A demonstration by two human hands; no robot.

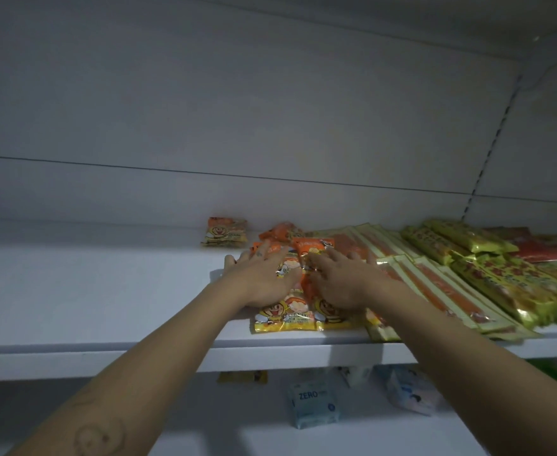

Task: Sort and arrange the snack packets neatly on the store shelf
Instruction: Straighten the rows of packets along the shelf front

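Observation:
A loose pile of small orange-and-yellow snack packets (285,319) lies in the middle of the white shelf (89,291). My left hand (259,279) lies flat on the pile's left side, fingers spread and straight. Beside it, my right hand (342,284) presses on the right side with its fingers stretched toward the back. One more small orange packet (225,232) sits apart by the back wall, left of the pile. Parts of the pile are hidden under both hands.
Long orange-and-cream packets (435,281) lie in rows right of the pile, then yellow-green packets (500,284) and red ones (546,248) at the far right. On the lower shelf stand a pale blue "ZERO" pack (313,404) and other light packs (408,390).

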